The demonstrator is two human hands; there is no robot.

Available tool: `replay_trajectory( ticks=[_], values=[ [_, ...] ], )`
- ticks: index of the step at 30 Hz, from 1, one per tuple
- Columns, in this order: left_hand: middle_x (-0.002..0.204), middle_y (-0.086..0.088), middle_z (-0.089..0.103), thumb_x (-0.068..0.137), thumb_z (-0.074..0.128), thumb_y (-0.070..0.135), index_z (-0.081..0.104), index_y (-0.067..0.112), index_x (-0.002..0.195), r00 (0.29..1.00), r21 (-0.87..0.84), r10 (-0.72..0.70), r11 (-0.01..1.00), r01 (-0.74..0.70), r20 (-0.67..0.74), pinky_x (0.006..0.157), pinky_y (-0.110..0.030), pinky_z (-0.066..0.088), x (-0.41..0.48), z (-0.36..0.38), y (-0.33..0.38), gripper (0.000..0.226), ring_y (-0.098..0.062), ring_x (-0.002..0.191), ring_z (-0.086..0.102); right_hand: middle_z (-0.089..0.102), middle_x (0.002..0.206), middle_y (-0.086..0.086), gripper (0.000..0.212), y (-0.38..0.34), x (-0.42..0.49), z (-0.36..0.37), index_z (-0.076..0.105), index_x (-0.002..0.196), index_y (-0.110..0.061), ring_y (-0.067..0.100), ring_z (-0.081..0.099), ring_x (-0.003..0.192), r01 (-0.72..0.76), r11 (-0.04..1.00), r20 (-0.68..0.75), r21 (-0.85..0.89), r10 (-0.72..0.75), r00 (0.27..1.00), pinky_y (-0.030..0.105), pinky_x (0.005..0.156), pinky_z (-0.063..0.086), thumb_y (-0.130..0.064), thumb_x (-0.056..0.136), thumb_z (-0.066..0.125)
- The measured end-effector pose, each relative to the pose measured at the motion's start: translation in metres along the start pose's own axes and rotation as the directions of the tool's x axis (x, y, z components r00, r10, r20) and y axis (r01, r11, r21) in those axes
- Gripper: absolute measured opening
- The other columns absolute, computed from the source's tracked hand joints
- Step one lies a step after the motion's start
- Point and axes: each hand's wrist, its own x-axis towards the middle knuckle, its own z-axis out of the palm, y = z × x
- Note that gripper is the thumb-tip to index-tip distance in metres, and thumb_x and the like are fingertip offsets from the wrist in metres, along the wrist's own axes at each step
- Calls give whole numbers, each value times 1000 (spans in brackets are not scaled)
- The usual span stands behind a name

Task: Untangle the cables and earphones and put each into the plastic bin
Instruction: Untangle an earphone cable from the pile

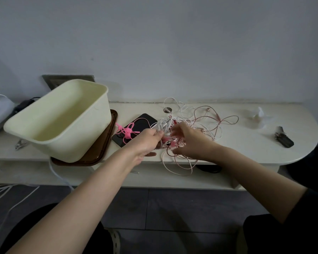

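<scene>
Pale bench [246, 142], bearing a cream plastic bin [72, 142] that stands partly on a brown tray [101, 153]. Right of the bin: a tangle of white and pink cables [206, 121] on the bench; between them, a black phone [149, 120] under a knotted pink cord [127, 131]. My left hand [147, 143] grips a white bundle on the tangle's bin side; my right hand [190, 143] has its fingers among the strands, and I cannot tell its hold.

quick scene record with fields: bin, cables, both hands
bin: tilted on the tray, nothing seen inside
tangle: white and pink cables, mid table, loops hanging over the front edge
left hand: grips white strands of the tangle
right hand: fingers in the tangle, grip unclear
phone: left of the tangle, pink cable on it
</scene>
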Motion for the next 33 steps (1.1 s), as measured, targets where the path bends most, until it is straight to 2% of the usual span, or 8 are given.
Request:
replay_trajectory(
  ticks=[4,10,16,19,22,25,27,33],
  values=[
    [77,8,52,102,37,29,51,23,94,999,10,36,999,-37,34,82,-35,46,-3,5,2,16,-6,72,45,64,98,-6,51,-8,-3,2,41,119,-16,8,61,92,33,982,-105,184,-14,994,10,72,44,-21,80,73],
    [78,4,48,102,36,28,49,18,88,999,29,31,999,-32,30,81,-36,47,-6,8,3,21,-6,72,43,68,77,3,39,-8,-6,6,46,106,-12,13,64,68,-75,940,-113,332,118,987,27,70,50,-22,80,73],
    [98,-12,58,103,34,26,53,11,89,994,176,105,979,-101,-9,77,-31,39,-2,3,0,27,-17,85,47,66,64,-2,18,0,-6,0,69,89,0,-5,55,43,-126,951,-18,283,136,991,7,46,41,-18,85,68],
    [81,-5,56,102,35,17,51,12,82,981,495,184,859,-133,-56,69,-29,35,1,0,-6,26,-22,79,51,66,64,-1,15,-2,-6,-4,72,88,-1,-4,57,47,-81,944,-76,320,111,991,8,48,43,-15,85,68],
    [83,-2,49,87,36,-8,41,18,73,982,685,181,722,-99,-48,90,-47,42,0,4,-11,30,-30,97,55,68,68,2,7,-13,-3,-5,71,86,-7,2,61,54,11,864,-140,503,69,988,13,56,50,-11,87,64],
    [112,-5,49,85,41,-10,49,14,104,974,849,225,518,-103,-19,99,-51,33,-8,13,-9,32,-25,117,42,71,75,10,2,-17,-1,-2,64,88,-9,15,66,63,16,797,-164,603,105,981,27,66,57,-11,88,64],
    [126,-4,43,85,45,-6,42,13,126,957,922,289,366,-122,11,101,-51,31,-12,18,-7,45,-22,123,36,71,76,16,9,-18,-2,0,59,88,-8,22,67,64,-25,800,-176,600,162,971,31,66,57,-14,87,66],
    [132,-8,37,83,53,-3,30,8,135,927,979,371,166,-114,45,106,-51,29,-16,23,-4,58,-25,124,34,65,61,8,17,-15,0,3,60,76,-5,12,58,42,-45,866,-236,499,186,954,22,43,49,-17,86,67]
  ],
)
